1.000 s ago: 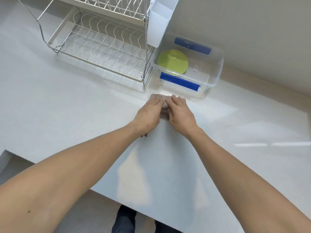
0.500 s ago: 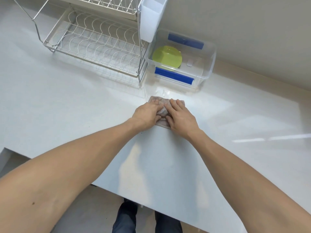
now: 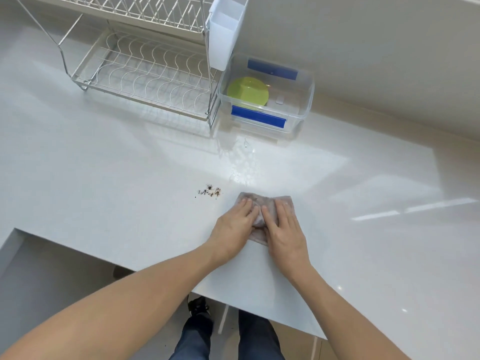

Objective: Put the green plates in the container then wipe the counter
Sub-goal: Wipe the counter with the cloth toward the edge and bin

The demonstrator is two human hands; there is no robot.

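Note:
Green plates (image 3: 248, 92) lie inside the clear container (image 3: 305, 100) with blue clips at the back of the white counter (image 3: 104, 178). My left hand (image 3: 233, 226) and my right hand (image 3: 284, 229) press side by side, palms down, on a grey-brown cloth (image 3: 258, 201) lying flat on the counter near its front edge. The cloth's middle is bunched between my hands. A small patch of dark crumbs (image 3: 210, 191) lies on the counter just left of the cloth. A wet streak (image 3: 240, 162) runs from the container toward the cloth.
A two-tier wire dish rack (image 3: 145, 74) stands at the back left, with a white plastic cutlery holder (image 3: 224, 29) hung on its right side, next to the container. A wall rises behind. The counter's front edge (image 3: 155, 271) lies beneath my forearms.
Both hands have dragged the cloth back from in front of the container toward the counter's front edge. The crumbs, earlier partly hidden by my left wrist, now lie uncovered left of the cloth.

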